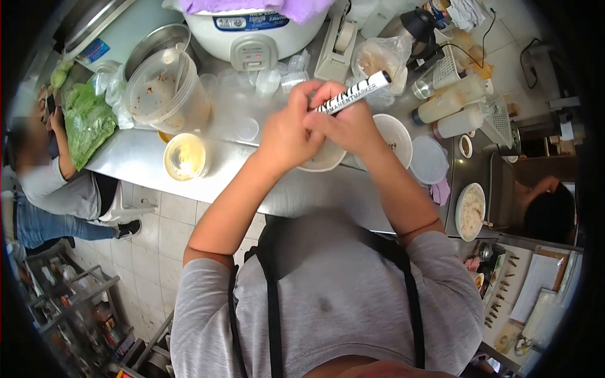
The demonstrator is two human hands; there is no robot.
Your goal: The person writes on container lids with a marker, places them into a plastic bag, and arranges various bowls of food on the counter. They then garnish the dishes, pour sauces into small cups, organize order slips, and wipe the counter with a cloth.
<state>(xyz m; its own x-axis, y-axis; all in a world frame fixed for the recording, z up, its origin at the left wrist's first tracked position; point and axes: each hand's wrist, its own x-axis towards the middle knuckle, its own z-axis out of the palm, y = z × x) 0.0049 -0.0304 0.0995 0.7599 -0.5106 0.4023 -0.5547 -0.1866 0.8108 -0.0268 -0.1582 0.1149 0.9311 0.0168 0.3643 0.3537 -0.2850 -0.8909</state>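
A white permanent marker (353, 93) with black lettering slants up to the right between my hands. My right hand (351, 129) is closed around its barrel. The fingers of my left hand (290, 131) are closed at its lower end, which they hide, so a cap cannot be made out there. Directly beneath my hands is a white bowl (322, 161), partly covered by them. A second white bowl (398, 142) with dark writing stands to its right, behind my right wrist. A round clear lid (247, 129) lies left of my left hand.
A tub of yellowish content (184, 157) stands near the counter's front edge, by a large stained plastic container (157, 94). At the back are a rice cooker (252, 38) and a tape dispenser (337, 50). Bottles (450, 101) stand right. Another person (63, 176) sits at left.
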